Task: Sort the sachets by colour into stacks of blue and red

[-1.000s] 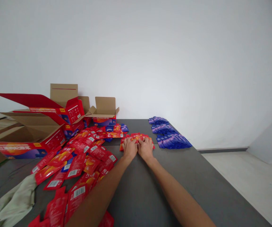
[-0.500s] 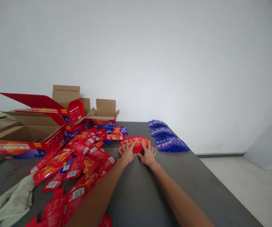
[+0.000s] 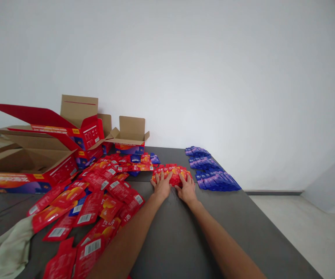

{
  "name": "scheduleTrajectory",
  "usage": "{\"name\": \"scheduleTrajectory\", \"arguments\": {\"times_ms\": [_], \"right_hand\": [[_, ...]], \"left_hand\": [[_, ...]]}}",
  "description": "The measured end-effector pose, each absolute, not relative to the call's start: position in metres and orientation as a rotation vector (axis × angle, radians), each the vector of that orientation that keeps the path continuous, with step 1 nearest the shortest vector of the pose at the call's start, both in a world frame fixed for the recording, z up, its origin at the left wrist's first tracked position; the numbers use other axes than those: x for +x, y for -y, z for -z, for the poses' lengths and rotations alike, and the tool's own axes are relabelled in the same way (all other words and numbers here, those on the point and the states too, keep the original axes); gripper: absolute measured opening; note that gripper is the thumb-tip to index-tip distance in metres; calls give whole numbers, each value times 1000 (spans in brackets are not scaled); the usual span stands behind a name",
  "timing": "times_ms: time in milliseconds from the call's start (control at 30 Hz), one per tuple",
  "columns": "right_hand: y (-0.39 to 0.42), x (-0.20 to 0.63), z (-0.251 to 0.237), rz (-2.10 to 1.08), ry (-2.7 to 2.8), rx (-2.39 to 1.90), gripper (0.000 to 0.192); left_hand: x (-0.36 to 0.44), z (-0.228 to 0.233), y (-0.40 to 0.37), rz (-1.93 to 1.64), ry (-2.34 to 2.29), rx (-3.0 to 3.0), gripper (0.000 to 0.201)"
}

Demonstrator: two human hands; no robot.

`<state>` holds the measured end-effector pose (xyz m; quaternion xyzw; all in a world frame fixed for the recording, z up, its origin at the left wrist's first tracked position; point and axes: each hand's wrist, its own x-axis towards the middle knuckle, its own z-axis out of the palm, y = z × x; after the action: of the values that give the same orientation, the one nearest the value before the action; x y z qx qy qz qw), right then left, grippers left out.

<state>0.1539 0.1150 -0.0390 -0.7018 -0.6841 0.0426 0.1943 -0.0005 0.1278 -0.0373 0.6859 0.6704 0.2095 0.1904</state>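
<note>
Broadly, a dark grey table (image 3: 185,236) fills the lower half of the head view and runs back to a plain white wall (image 3: 214,77). Along the table's left side stand several opened cardboard boxes (image 3: 28,162) with red and purple printed sides, their flaps raised; a smaller open box (image 3: 130,136) sits at the far edge against the wall. From the boxes toward the near edge spreads a loose scatter of red sachets (image 3: 97,193), overlapping at all angles, some showing white barcode labels. A pale cloth (image 3: 1,252) lies at the near left corner, partly under the sachets. On the far right of the table, three fanned rows of blue sachets (image 3: 214,172) lie side by side, well apart from the red scatter.

Between the scatter and the blue rows lies a small gathered stack of red sachets (image 3: 171,174), just beside the nearest blue row. Both forearms reach out to it from the near edge. The left hand (image 3: 162,184) rests on the stack's left part, fingers spread and bent over the packets. The right hand (image 3: 187,187) presses on its right part, fingers likewise curled onto the sachets. The two hands sit close together, bracketing the stack against the tabletop, neither one clenched into a fist.
</note>
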Motion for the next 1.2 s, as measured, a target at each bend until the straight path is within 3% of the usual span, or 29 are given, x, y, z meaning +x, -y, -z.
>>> {"name": "scheduleTrajectory", "arguments": {"times_ms": [300, 933, 1200], "right_hand": [[-146, 161, 29, -114, 1954, -1980, 69], [-172, 171, -15, -411, 2114, -2191, 64], [-187, 175, -1, -402, 2118, -2192, 62]], "left_hand": [[7, 34, -163, -519, -1910, 1932, 71], [10, -19, -178, -247, -1873, 1817, 69], [15, -10, -190, -233, -1928, 1802, 69]]}}
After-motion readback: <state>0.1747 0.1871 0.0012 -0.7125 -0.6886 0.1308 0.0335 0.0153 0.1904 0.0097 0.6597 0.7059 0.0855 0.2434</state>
